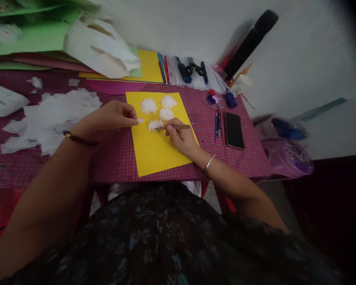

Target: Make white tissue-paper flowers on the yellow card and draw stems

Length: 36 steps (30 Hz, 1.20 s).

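A yellow sheet of paper (154, 154) lies on the checked tablecloth, with several fluffy white paper clumps (148, 105) on its upper half. My right hand (179, 136) rests over the sheet and grips a thin brownish stick (182, 127), whose tip touches the lowest white clump (154, 125). At the sheet's left edge, my left hand (118, 114) pinches a small white piece of paper (140, 120) between thumb and finger. Left of that hand spreads a pile of white paper pieces (59, 111). What kind of stick it is, I cannot make out.
A black phone (234, 130), two pens (217, 123) and a clear palette (213, 99) sit to the right. Coloured sheets (151, 65) and a crumpled white bag (103, 47) lie at the back. A pink container (290, 158) stands beyond the table's right edge.
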Tool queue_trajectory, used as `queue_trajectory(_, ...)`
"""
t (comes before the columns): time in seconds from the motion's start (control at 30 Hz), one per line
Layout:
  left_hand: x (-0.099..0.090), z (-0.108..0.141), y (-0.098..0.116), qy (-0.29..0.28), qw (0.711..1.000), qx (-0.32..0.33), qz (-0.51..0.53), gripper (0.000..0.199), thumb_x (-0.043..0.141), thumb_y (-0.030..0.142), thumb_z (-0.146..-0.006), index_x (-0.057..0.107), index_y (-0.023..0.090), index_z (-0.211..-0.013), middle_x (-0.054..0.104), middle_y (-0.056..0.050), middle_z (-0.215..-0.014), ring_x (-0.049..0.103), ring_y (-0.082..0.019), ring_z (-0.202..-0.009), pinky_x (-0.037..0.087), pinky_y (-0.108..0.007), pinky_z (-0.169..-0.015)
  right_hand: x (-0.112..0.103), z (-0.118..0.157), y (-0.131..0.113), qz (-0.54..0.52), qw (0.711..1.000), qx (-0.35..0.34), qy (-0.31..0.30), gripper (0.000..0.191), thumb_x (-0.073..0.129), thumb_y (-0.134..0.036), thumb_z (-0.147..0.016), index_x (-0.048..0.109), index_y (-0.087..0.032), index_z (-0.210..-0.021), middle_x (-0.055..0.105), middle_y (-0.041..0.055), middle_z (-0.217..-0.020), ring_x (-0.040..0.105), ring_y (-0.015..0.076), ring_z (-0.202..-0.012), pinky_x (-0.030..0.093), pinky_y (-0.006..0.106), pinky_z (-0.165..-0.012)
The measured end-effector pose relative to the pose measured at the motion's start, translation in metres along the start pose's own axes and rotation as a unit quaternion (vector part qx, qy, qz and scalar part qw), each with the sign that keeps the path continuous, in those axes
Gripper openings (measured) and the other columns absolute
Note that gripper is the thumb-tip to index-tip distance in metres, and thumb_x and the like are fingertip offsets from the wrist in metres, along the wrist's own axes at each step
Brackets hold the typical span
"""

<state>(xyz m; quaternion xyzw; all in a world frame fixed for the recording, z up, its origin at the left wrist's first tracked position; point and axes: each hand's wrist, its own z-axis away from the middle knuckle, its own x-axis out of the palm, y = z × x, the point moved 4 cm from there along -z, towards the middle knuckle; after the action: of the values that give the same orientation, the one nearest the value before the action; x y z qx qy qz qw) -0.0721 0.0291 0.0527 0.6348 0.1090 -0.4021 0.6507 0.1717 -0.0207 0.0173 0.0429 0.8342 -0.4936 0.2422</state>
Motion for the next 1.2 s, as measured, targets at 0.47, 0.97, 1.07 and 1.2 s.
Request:
queue_trajectory(0.47, 0.027, -0.001, 0.018, -0.061, 0.965, 0.076, 0.243, 0.031, 0.083, 0.029, -0.067, 0.061, 0.022, -0.087, 0.06, 0.005, -0.07, 0.05, -0.011, -0.062, 0.038, -0.024, -0.061, 0.002, -0.003, -0.009, -0.149, 0.989, -0.01, 0.024, 0.043, 0.056, -0.064, -0.108, 0.067, -0.022, -0.11, 0.063, -0.0009, -0.085, 0.054, 0.009, -0.062, 0.047, 0.023, -0.055)
queue_trajectory(0.97, 0.03, 0.006, 0.025, -0.029, 0.965, 0.125, 0.227, 0.024, 0.081, 0.037, -0.072, 0.063, 0.021, -0.069, 0.064, -0.002, -0.083, 0.061, -0.017, -0.083, 0.049, -0.029, -0.077, -0.003, -0.008, 0.0, -0.172, 0.984, 0.016, 0.032, 0.047, 0.06, -0.07, -0.104, 0.065, -0.023, -0.103, 0.061, -0.0038, -0.081, 0.052, 0.0065, -0.056, 0.046, 0.022, -0.054)
queue_trajectory(1.07, 0.03, 0.003, 0.019, 0.008, 0.955, 0.106, 0.276, 0.027, 0.083, 0.03, -0.07, 0.059, 0.02, -0.066, 0.06, 0.0, -0.077, 0.055, -0.013, -0.072, 0.043, -0.027, -0.068, -0.004, -0.009, 0.001, -0.172, 0.984, 0.022, 0.032, 0.049, 0.06, -0.071, -0.103, 0.065, -0.022, -0.105, 0.061, -0.0039, -0.08, 0.052, 0.0066, -0.056, 0.046, 0.022, -0.053)
queue_trajectory(1.2, 0.035, 0.0, 0.014, -0.015, 0.949, 0.085, 0.304, 0.026, 0.084, 0.029, -0.073, 0.059, 0.021, -0.069, 0.058, 0.002, -0.063, 0.05, -0.01, -0.055, 0.035, -0.026, -0.055, -0.007, -0.01, 0.002, -0.174, 0.984, 0.017, 0.04, 0.05, 0.061, -0.072, -0.103, 0.065, -0.022, -0.104, 0.061, -0.0042, -0.079, 0.053, 0.0065, -0.055, 0.045, 0.022, -0.052)
